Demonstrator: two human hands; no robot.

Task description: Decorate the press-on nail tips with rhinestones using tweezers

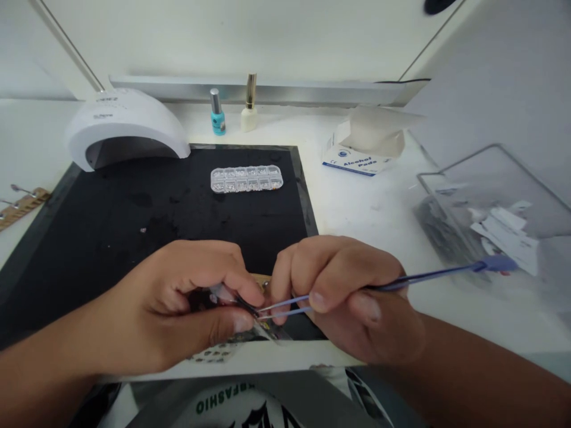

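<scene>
Tweezers, one pair, right of centre, held in the grip of the right hand; left hand, lower left, pinches one thin dark piece, mostly hidden. Two bottles stand upper centre.

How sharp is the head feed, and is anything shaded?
Head view: lettering on the alcohol pads box reads clearly, but print on the white lamp looks smeared; head view: the lamp's opening is shaded; head view: the small dark item pinched by the left hand is too indistinct to identify.
</scene>
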